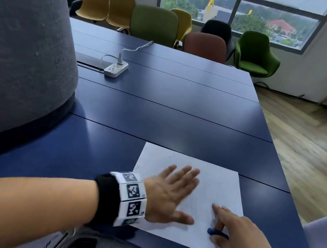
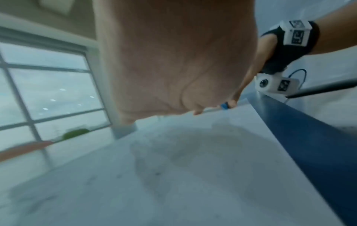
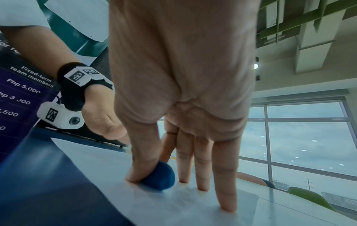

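A white sheet of paper [image 1: 212, 187] lies near the front edge of the blue table [image 1: 161, 106]. My left hand [image 1: 171, 191] rests flat on the sheet's left half, fingers straight and spread. My right hand [image 1: 233, 231] is at the sheet's near right corner. Its thumb and index finger pinch a small blue object [image 1: 217, 233] against the paper. The right wrist view shows the blue object [image 3: 160, 177] under the thumb, while the other fingers [image 3: 225, 191] stand straight with their tips on the paper [image 3: 193, 198]. In the left wrist view my palm [image 2: 173, 61] hovers close over the paper [image 2: 193, 168].
A wide grey felt-covered column [image 1: 20, 47] stands on the table at the left. Further back lies a white power strip [image 1: 115, 69] with a plugged-in cable. Coloured chairs [image 1: 152, 23] line the far edge. Right of the table is wooden floor [image 1: 313, 158].
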### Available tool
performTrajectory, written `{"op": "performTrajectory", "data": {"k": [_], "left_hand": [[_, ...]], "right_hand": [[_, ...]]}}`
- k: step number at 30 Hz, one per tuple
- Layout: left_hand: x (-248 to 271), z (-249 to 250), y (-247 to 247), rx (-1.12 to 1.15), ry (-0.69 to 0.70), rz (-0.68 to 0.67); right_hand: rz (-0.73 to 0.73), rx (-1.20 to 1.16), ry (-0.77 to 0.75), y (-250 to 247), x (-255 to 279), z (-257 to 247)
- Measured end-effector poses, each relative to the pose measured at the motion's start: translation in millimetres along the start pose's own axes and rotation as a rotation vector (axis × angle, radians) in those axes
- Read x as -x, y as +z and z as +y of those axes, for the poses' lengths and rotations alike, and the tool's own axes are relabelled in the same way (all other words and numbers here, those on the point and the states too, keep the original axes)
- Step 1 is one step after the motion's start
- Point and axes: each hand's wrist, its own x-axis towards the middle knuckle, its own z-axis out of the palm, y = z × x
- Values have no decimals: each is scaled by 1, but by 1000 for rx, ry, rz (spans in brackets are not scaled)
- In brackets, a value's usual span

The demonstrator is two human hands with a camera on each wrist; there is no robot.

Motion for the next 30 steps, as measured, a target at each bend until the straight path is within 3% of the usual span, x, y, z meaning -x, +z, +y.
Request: {"op": "performTrajectory", "data": {"k": [2, 4, 12, 14, 16, 19, 22, 27, 28, 30], "left_hand": [[-9, 12, 10, -20, 119, -31], [-9, 11, 17, 28, 96, -34], [-12, -35, 7, 321, -522, -28], [-25, -30, 1, 286, -455, 39], [-36, -18, -6, 192, -278, 61], [-49, -6, -8, 135, -141, -35], [-44, -15, 2, 171, -240, -59], [-16, -42, 7, 311, -641, 1], [-12, -40, 4, 313, -625, 5], [-6, -24, 3, 220, -409, 1]], "right_hand": [[-12, -4, 15, -2, 1, -1], [-6, -21, 13, -4, 1, -4], [-3, -70, 12, -1, 0, -3], [7, -42, 2, 4, -3, 1], [26, -43, 6, 5, -4, 3], [16, -39, 20, 1, -1, 0], [14, -40, 22, -2, 1, -2], [38, 2, 1, -1, 2, -2], [42, 9, 0, 0, 1, -2], [39, 20, 14, 1, 1, 0]]}}
